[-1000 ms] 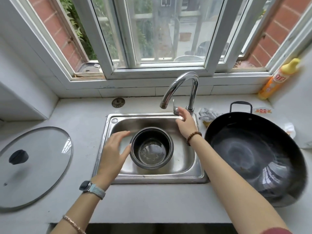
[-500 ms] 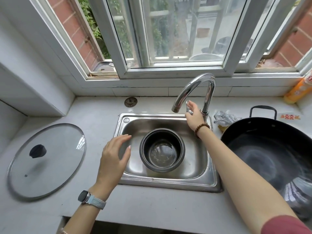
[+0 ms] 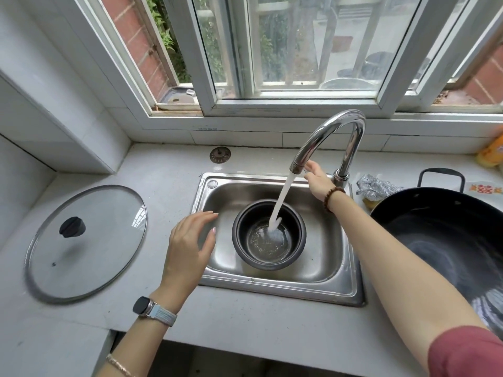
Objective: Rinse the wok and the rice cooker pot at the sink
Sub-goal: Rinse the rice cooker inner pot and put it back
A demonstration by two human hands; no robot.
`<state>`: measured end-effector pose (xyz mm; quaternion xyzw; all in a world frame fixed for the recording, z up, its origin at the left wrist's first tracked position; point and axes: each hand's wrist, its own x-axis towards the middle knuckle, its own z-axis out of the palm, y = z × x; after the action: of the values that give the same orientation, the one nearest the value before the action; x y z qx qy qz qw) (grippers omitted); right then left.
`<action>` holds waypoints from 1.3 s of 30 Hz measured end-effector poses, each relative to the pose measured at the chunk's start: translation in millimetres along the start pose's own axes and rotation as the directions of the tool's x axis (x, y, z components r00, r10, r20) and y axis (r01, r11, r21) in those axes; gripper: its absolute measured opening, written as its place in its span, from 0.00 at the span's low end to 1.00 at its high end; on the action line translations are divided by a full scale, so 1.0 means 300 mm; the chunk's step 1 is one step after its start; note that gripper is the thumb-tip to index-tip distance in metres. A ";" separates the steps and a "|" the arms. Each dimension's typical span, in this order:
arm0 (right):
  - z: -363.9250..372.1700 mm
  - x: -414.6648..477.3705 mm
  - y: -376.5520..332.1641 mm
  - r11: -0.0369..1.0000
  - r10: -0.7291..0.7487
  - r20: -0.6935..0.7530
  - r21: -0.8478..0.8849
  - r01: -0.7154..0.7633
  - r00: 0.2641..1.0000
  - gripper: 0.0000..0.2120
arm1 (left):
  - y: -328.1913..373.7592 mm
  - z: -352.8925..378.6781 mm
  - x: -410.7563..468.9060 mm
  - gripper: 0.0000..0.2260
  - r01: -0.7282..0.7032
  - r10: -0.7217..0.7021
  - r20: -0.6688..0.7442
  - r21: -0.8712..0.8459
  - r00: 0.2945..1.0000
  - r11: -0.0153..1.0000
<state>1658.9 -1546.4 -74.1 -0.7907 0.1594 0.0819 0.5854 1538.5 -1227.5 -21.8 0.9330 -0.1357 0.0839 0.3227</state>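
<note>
The dark rice cooker pot (image 3: 243, 242) stands upright in the steel sink (image 3: 275, 289). From the curved faucet (image 3: 333, 123) a stream of water falls into the pot, which holds a little water. My right hand (image 3: 317, 182) reaches between the spout and the faucet's base with its fingers stretched out; the tap lever is hidden behind it. Over the sink's left rim hovers my left hand (image 3: 190, 242), fingers relaxed and empty, a short way from the pot. To the right of the sink, the black wok (image 3: 449, 240) sits on the counter.
A glass lid (image 3: 109, 240) lies flat on the counter to the left. A drain strainer (image 3: 220, 154) lies behind the sink. A grey scrubber (image 3: 378, 186) and a yellow bottle (image 3: 491, 153) sit at the back right. The window sill runs behind the faucet.
Water now runs from the faucet into the pot; before it was off. My right hand has stayed at the tap with its fingers now stretched out. The left hand has barely moved.
</note>
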 end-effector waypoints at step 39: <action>0.146 -0.197 0.359 0.791 0.603 -0.174 0.253 -0.556 0.778 0.13 | -0.275 0.438 0.175 0.17 0.632 -0.569 0.490 0.047 0.660 0.774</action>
<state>1568.6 -1524.0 -165.5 -0.6477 0.4740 0.1446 0.5786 1622.7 -1257.8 -158.8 0.8930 0.1001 -0.2687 0.3469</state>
